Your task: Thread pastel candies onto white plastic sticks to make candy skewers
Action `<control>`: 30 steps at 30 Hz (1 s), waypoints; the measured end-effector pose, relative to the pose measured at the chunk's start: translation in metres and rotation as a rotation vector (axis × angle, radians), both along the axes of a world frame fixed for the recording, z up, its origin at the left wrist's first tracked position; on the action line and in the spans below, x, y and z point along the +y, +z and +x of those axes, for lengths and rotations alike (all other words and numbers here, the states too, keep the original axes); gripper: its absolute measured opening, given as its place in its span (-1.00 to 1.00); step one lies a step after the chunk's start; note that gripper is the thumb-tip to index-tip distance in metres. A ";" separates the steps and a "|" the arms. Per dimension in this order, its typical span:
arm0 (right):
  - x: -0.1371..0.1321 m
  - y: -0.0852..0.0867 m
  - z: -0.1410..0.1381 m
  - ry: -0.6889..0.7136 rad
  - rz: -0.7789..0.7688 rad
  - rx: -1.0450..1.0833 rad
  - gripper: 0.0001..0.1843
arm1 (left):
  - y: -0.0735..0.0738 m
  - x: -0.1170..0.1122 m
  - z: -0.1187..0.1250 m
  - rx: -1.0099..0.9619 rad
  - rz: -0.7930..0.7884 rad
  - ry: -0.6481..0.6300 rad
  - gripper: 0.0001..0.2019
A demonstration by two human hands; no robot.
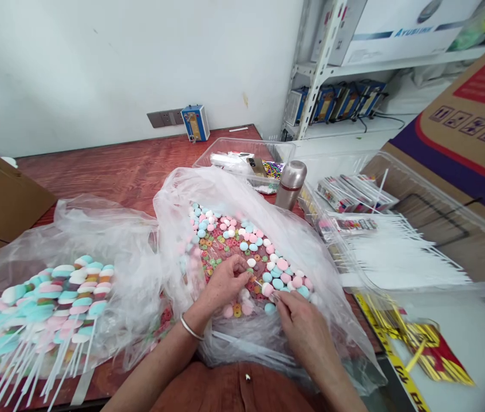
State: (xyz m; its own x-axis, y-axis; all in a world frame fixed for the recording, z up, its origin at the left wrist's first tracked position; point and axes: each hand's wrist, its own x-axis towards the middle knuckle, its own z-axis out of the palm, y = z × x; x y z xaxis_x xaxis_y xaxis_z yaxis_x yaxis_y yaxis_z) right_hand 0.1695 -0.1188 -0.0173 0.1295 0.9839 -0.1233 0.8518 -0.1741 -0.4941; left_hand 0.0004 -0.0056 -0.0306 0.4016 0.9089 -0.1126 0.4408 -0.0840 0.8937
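Observation:
My left hand (225,280), with a white bangle on the wrist, is over an open clear plastic bag (190,183). Its thumb and fingers pinch the end of a short visible length of thin white stick (258,282). At the stick's other end is a pink-and-white candy (267,289), which the closed fingertips of my right hand (300,320) grip. Loose pastel candy discs (285,277) in pink, blue and white lie in the bag, around small ring-shaped candies (220,243). The exact grip of the left fingertips is partly hidden.
Stacked candies on sticks (53,303) lie on plastic at left, beside a cardboard box (2,194). A steel flask (291,184) stands behind the bag. To the right, a clear bin (371,280) holds white sticks (392,252); a yellow-and-red packet (435,349) lies below it.

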 end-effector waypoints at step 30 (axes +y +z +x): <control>-0.006 -0.022 -0.010 -0.058 0.092 0.044 -0.56 | 0.008 -0.044 0.024 0.023 0.312 -0.071 -0.61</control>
